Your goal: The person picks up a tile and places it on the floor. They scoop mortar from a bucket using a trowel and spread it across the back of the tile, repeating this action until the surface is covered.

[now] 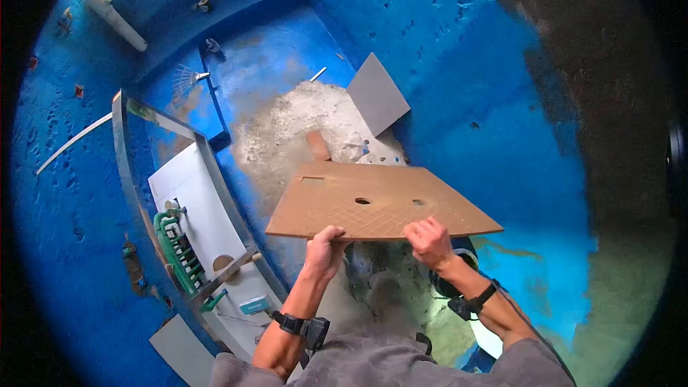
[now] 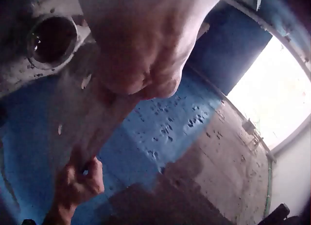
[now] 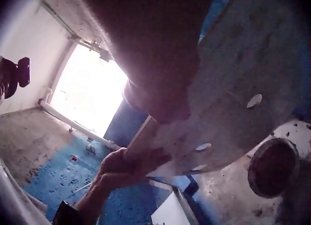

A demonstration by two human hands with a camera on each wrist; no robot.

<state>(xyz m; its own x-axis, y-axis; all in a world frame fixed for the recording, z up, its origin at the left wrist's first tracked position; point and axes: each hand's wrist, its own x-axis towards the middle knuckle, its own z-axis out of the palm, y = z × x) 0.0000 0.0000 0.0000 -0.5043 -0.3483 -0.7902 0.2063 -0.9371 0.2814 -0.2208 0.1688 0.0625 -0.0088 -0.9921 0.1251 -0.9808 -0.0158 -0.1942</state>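
A flat brown board (image 1: 387, 190) with a diagonal grid of lines, two small round holes and a rectangular cutout is held up in front of the body. The left hand (image 1: 326, 251) grips its near edge, thumb on top. Further right, the right hand (image 1: 430, 244) grips the same edge with curled fingers. In the left wrist view the right hand (image 2: 80, 181) shows at the board's edge. The right wrist view has the left hand (image 3: 119, 166) on the edge, with fingers beneath the board's underside (image 3: 228, 118).
At left, a metal frame (image 1: 215, 172) surrounds white panels and a green pipe assembly (image 1: 179, 251). A grey square panel (image 1: 378, 94) leans near the blue wall (image 1: 466, 86). A brick-coloured piece (image 1: 317, 145) lies on the floor. A round bucket (image 3: 273, 167) stands below the board.
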